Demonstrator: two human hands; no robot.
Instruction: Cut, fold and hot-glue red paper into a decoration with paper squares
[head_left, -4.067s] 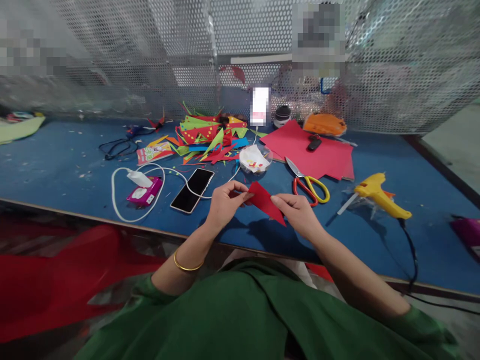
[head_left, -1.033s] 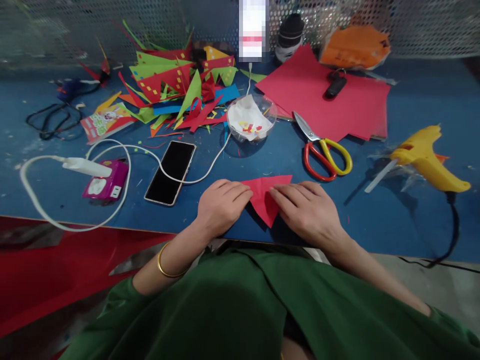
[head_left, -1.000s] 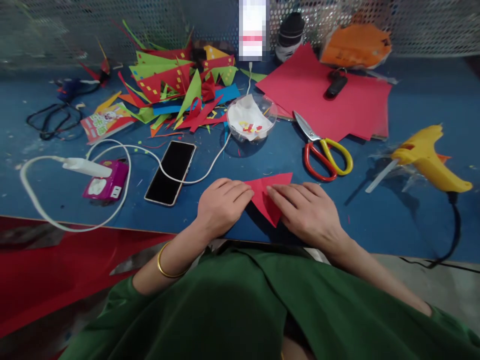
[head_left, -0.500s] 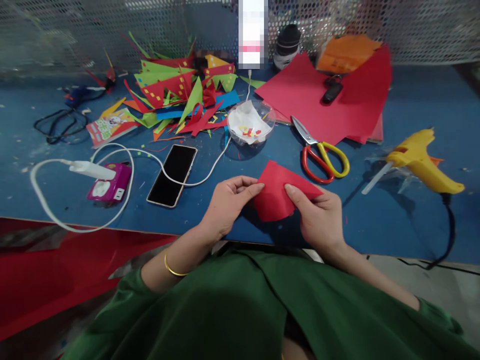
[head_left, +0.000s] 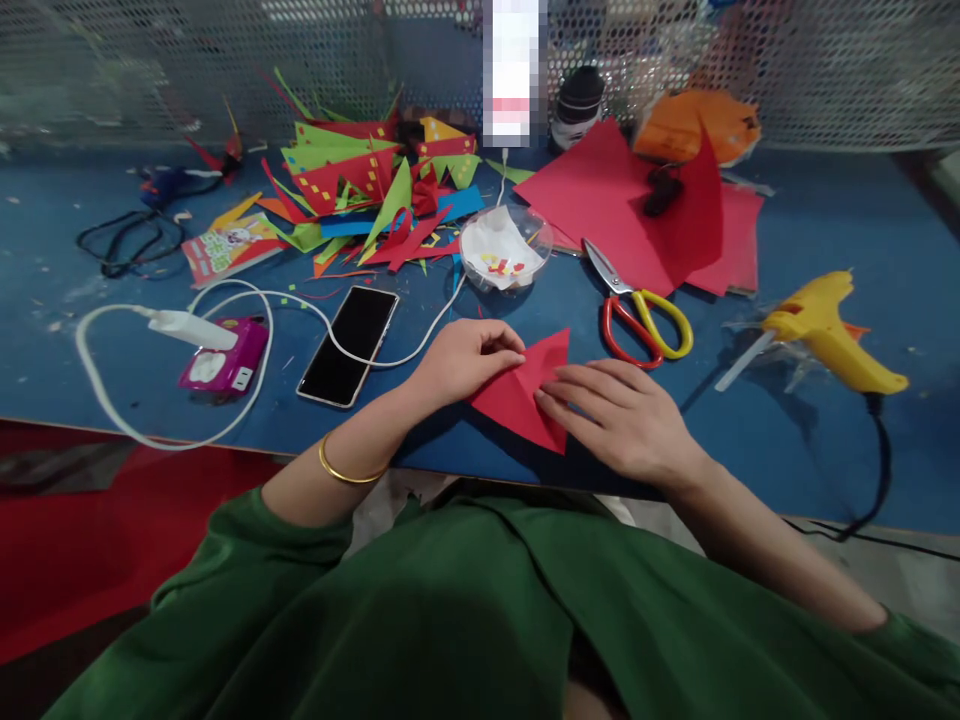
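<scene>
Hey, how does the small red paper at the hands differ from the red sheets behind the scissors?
The small paper is far smaller than the sheets. It is a single piece, while the sheets overlap and one curls up. The left hand and right hand touch the small paper; a dark key fob lies on the sheets. Both are red.

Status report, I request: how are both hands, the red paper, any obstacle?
Left hand pinching creased red paper. Right hand: fingertips on paper, grip unclear. Scissors just beyond right hand, off the paper.
</scene>
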